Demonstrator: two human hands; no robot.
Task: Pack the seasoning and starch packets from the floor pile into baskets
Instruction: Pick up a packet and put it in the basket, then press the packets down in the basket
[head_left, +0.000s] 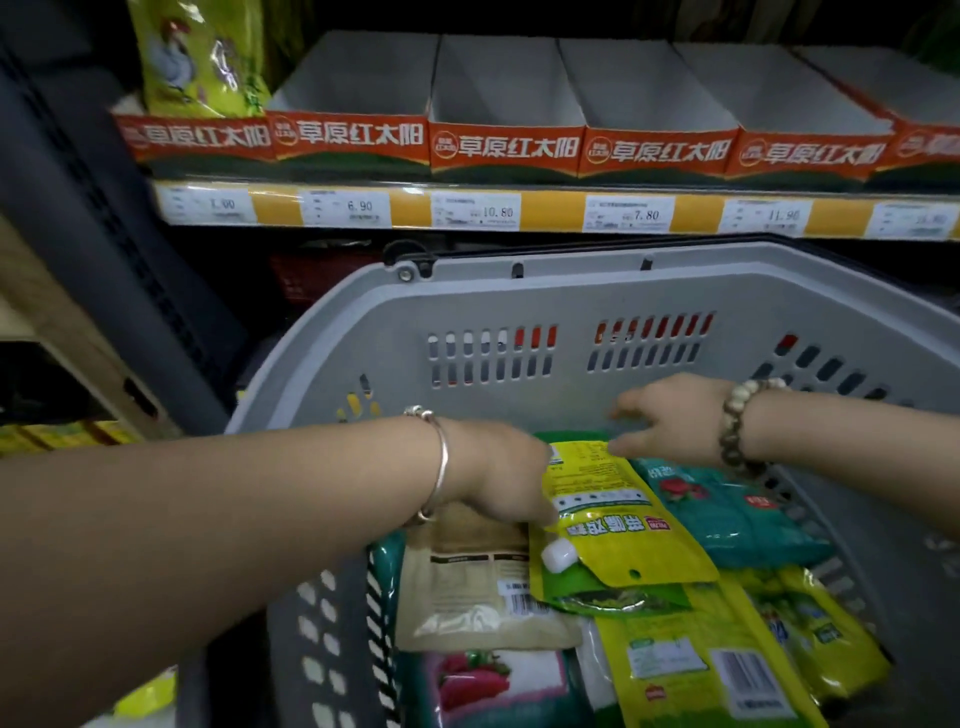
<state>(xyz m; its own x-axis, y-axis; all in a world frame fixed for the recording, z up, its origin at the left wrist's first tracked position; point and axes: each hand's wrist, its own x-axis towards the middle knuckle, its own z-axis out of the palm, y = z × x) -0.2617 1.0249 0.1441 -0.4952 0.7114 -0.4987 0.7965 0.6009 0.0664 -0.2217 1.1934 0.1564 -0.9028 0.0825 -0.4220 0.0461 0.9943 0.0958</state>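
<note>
A grey plastic basket (571, 322) fills the lower middle of the head view and holds several packets. My left hand (498, 470) is inside it, gripping the top edge of a yellow-green seasoning pouch (618, 525) that lies on the pile. My right hand (670, 421) hovers just beyond that pouch with its fingers spread, touching or nearly touching its top corner. Around the pouch lie a beige packet (467, 577), a teal packet (727, 512), more yellow packets (691, 670) and a packet with red berries (483, 680).
A store shelf runs behind the basket with several empty red-fronted display boxes (504, 145) and a yellow price strip (550, 210). A yellow chicken-print bag (197, 57) stands in the leftmost box. A dark upright post (104, 249) and cardboard boxes (52, 322) are at the left.
</note>
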